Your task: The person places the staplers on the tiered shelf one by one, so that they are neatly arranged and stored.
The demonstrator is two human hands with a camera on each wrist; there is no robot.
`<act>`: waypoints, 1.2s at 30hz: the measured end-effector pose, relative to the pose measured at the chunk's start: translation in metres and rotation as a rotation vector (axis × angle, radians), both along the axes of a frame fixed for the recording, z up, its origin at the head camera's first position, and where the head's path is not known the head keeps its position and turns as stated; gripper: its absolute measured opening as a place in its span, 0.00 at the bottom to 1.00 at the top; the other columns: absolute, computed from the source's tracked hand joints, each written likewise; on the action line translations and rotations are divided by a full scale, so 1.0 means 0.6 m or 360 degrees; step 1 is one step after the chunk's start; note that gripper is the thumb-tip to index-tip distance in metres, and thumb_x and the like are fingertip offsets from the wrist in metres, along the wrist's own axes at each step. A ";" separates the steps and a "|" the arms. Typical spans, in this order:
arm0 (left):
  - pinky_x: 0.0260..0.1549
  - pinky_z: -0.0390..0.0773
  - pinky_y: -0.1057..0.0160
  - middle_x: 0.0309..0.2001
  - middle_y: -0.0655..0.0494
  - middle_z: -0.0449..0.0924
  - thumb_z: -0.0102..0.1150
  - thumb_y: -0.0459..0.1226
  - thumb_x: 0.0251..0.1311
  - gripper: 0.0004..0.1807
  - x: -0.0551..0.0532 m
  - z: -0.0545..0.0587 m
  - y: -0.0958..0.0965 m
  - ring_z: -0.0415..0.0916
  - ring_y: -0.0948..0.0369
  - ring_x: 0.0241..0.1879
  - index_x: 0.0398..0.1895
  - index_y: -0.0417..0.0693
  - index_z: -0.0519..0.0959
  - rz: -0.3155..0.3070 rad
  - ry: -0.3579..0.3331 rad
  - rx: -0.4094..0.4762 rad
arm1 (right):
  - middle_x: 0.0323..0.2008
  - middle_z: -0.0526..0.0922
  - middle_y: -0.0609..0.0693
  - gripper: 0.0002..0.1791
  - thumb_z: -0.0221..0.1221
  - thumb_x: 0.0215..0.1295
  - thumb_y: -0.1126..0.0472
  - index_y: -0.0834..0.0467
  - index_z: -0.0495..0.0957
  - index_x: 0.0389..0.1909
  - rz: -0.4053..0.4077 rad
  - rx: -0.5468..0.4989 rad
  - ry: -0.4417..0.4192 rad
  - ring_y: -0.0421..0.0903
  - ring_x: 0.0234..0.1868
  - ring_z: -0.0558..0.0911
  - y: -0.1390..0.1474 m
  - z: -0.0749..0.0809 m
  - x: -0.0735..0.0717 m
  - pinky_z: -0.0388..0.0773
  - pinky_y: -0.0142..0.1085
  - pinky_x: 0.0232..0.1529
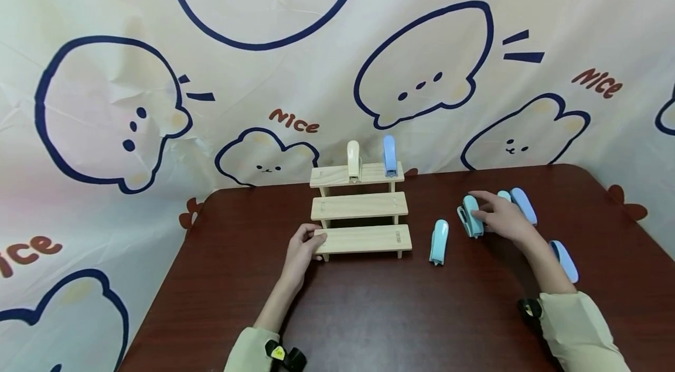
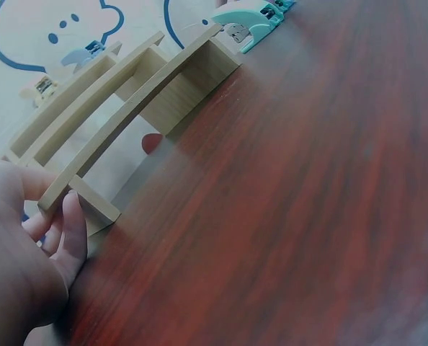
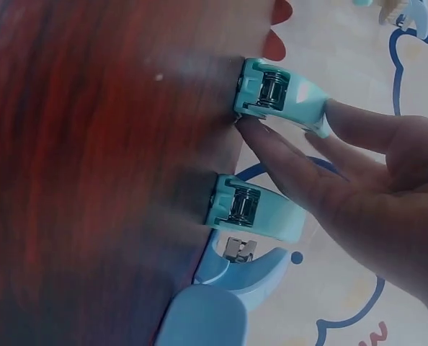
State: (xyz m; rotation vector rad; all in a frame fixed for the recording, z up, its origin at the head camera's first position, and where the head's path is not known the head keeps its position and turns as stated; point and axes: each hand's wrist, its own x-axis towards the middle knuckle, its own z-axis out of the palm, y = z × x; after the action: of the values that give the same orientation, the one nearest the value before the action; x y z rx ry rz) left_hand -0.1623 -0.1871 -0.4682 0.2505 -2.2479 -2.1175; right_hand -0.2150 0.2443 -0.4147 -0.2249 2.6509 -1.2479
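My left hand [image 1: 299, 252] grips the left end of the lowest board of a three-step wooden rack [image 1: 364, 240]. In the left wrist view, thumb and fingers pinch that board end. On the rack's top step stand a cream stapler [image 1: 354, 160] and a blue stapler [image 1: 389, 155]. To the right, my right hand [image 1: 501, 217] holds a teal stapler [image 1: 471, 217] between thumb and fingers; in the right wrist view its spring end [image 3: 272, 90] faces the camera. Another teal stapler [image 1: 439, 241] sits between the rack and that hand.
Beyond the right hand are a partly hidden teal stapler [image 1: 503, 195] and a blue stapler [image 1: 524, 206]. Another blue stapler [image 1: 564, 260] lies nearer, beside the right forearm. A patterned cloth [image 1: 263, 85] hangs behind the dark wooden table [image 1: 390, 313].
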 end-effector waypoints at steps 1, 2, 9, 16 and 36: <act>0.27 0.77 0.65 0.40 0.55 0.76 0.63 0.35 0.68 0.14 0.000 0.001 0.000 0.74 0.62 0.32 0.53 0.38 0.77 -0.0002 0.0002 0.0001 | 0.58 0.73 0.79 0.30 0.53 0.79 0.66 0.72 0.58 0.75 0.0016 0.0009 0.0014 0.64 0.51 0.80 0.000 0.000 0.000 0.86 0.48 0.44; 0.27 0.77 0.65 0.40 0.55 0.76 0.63 0.35 0.68 0.14 0.000 0.003 0.000 0.74 0.62 0.32 0.53 0.38 0.77 -0.0005 0.0003 0.0001 | 0.58 0.73 0.79 0.30 0.53 0.79 0.66 0.72 0.58 0.75 0.0028 0.0013 0.0026 0.65 0.52 0.80 0.000 0.002 -0.001 0.86 0.48 0.45; 0.27 0.78 0.63 0.40 0.56 0.75 0.62 0.35 0.69 0.14 -0.001 0.004 -0.001 0.74 0.62 0.32 0.54 0.38 0.78 -0.0016 -0.0009 0.0000 | 0.54 0.77 0.77 0.28 0.54 0.78 0.67 0.71 0.61 0.74 0.0057 0.0038 0.0058 0.62 0.48 0.81 0.000 0.005 0.000 0.86 0.48 0.44; 0.27 0.78 0.64 0.41 0.55 0.76 0.62 0.35 0.69 0.15 0.001 0.001 -0.002 0.75 0.62 0.31 0.54 0.37 0.77 -0.0018 -0.0008 0.0004 | 0.50 0.79 0.73 0.27 0.55 0.77 0.67 0.71 0.63 0.72 0.0038 0.0033 0.0072 0.58 0.45 0.82 -0.002 0.008 0.004 0.86 0.48 0.44; 0.26 0.77 0.67 0.40 0.53 0.77 0.62 0.34 0.67 0.15 -0.001 -0.002 0.000 0.75 0.62 0.31 0.53 0.36 0.77 -0.0003 0.0004 0.0006 | 0.50 0.78 0.73 0.26 0.57 0.76 0.69 0.75 0.64 0.68 -0.0040 -0.0059 0.0016 0.55 0.44 0.83 -0.002 -0.003 0.002 0.87 0.49 0.47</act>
State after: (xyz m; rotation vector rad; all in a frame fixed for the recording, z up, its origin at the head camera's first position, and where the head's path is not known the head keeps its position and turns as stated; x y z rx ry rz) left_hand -0.1626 -0.1872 -0.4696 0.2459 -2.2441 -2.1217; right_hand -0.2138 0.2429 -0.4163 -0.2044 2.6485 -1.3082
